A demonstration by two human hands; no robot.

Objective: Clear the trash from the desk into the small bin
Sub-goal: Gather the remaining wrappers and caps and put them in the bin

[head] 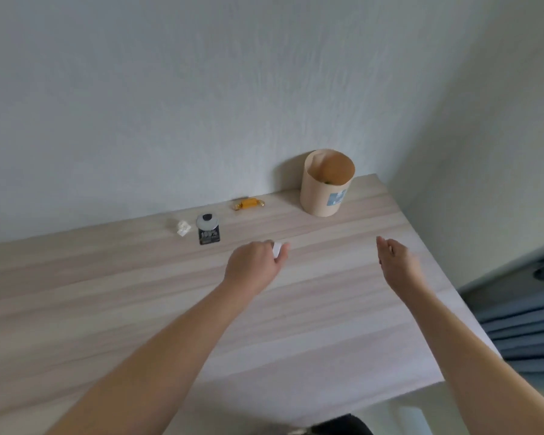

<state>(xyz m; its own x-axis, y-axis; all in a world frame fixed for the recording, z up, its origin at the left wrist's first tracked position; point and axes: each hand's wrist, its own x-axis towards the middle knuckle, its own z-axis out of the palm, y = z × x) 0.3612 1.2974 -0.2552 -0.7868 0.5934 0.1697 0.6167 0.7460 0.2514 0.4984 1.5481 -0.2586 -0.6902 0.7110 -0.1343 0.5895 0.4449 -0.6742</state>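
— White scrap (277,248), pinched in the left hand (254,267), fingers curled round it. Is that the piece to drop next?

— I'd judge so. It sits just above the tabletop (311,309), near the middle, and the small bin (326,183) stands well apart from it, at the far right corner against the wall.

— So how to carry it well?

— Keep the pinch firm but light; the scrap looks thin and could slip or flutter. Bring the hand right over the bin's open mouth before letting go, not just near the rim, since a light piece may drift.

— And the right hand (396,262)?

— Spread loosely, holding nothing, hovering over the tabletop between the person and the bin. It could steady the bin, which looks like thin card and might tip if knocked.

— What's left after this?

— A crumpled white wad (182,228), a black packet (208,237) with a round lid (206,221) resting on it, and a gold wrapper (248,203) by the wall, all lying left of the bin.
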